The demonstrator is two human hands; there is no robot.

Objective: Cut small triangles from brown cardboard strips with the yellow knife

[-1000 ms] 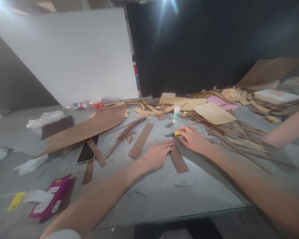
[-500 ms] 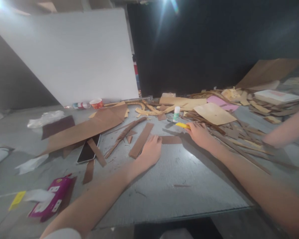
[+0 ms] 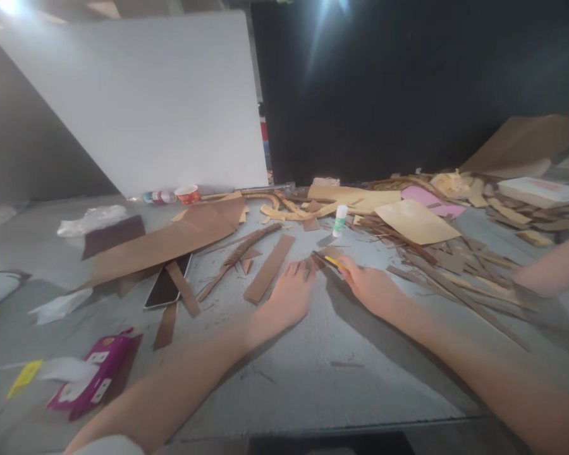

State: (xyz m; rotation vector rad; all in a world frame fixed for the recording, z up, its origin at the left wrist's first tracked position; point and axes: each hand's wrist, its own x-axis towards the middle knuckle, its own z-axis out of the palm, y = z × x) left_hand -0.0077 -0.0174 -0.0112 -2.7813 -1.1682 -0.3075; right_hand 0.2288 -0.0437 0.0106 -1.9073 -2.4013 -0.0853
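My left hand (image 3: 291,291) lies palm down on the table, its fingers flat over the left end of a small brown cardboard strip (image 3: 332,251). Closed around a yellow utility knife (image 3: 334,261) is my right hand (image 3: 367,284). The knife's dark blade end points left, over the strip and close to my left fingertips. Whether the blade touches the strip I cannot tell. Just left of my left hand is a longer brown strip (image 3: 269,268). A white and green glue stick (image 3: 340,221) stands upright beyond the knife.
A phone (image 3: 164,291) lies partly under a large brown sheet (image 3: 171,246) at left, near a purple tissue pack (image 3: 90,379). Several scraps (image 3: 455,265) are heaped at right, where another person's forearm (image 3: 557,265) reaches in. A paper cup (image 3: 187,194) stands at the back.
My right hand has brought the knife left and nearer, from beside the glue stick to the small strip. My left hand stays on the strip. The other person's forearm has shifted slightly.
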